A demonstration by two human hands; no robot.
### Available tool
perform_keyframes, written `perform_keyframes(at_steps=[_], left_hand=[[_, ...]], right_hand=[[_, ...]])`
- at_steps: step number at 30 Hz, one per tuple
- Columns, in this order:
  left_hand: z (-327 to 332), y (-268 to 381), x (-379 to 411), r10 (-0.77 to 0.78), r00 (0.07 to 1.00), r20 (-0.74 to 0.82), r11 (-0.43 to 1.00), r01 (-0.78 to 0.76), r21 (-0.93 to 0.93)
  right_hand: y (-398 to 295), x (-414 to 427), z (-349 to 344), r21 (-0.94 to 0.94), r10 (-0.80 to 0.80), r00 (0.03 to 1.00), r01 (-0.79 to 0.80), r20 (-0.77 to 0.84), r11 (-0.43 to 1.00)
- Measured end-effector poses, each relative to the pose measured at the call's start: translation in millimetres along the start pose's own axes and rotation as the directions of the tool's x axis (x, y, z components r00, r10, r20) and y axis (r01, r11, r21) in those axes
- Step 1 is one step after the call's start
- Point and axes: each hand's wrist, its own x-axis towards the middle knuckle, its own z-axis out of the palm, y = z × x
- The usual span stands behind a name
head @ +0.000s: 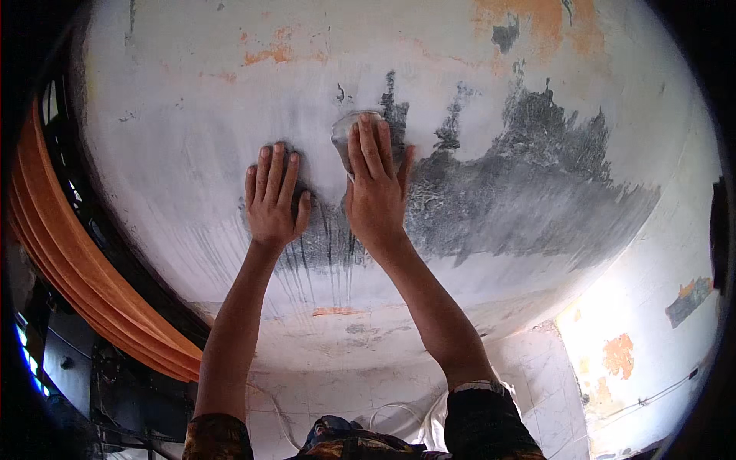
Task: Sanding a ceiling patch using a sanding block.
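My left hand [275,207] lies flat against a plastered wall [190,144], fingers spread a little, nothing in it. To its right and slightly higher, my right hand [375,190] presses a greyish sheet, probably sandpaper [343,130], onto the wall. Three fingers stretch over the sheet, while the thumb and little finger sit out to the sides. Much of the sheet is hidden under the hand. A rough dark grey patch [494,201] of the wall spreads right from behind both hands. Dark drip streaks [310,282] run down below them.
An orange curtain [86,276] hangs along the left beside a dark frame. Below, pale floor tiles [339,391] carry a thin cable [276,408]. At the right, a brightly lit adjoining wall [650,310] has orange and grey patches. White cloth or sheeting [435,428] lies near my body.
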Motion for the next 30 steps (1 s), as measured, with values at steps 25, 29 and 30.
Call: perform_keyframes(at_steps=[25, 29, 30], left_hand=[[-6, 3, 33, -0.038, 0.999, -0.006, 0.999, 0.038, 0.014], [-2, 1, 31, -0.027, 1.000, -0.003, 0.999, 0.027, 0.034], [-1, 3, 33, -0.035, 0.999, -0.001, 0.999, 0.035, 0.027]], right_hand=[[-1, -3, -4, 0.030, 0.032, 0.999, -0.032, 0.009, 0.999], [0, -34, 8, -0.037, 0.047, 0.996, -0.044, 0.072, 0.998], [2, -22, 1, -0.025, 0.037, 0.998, -0.036, 0.050, 0.999]])
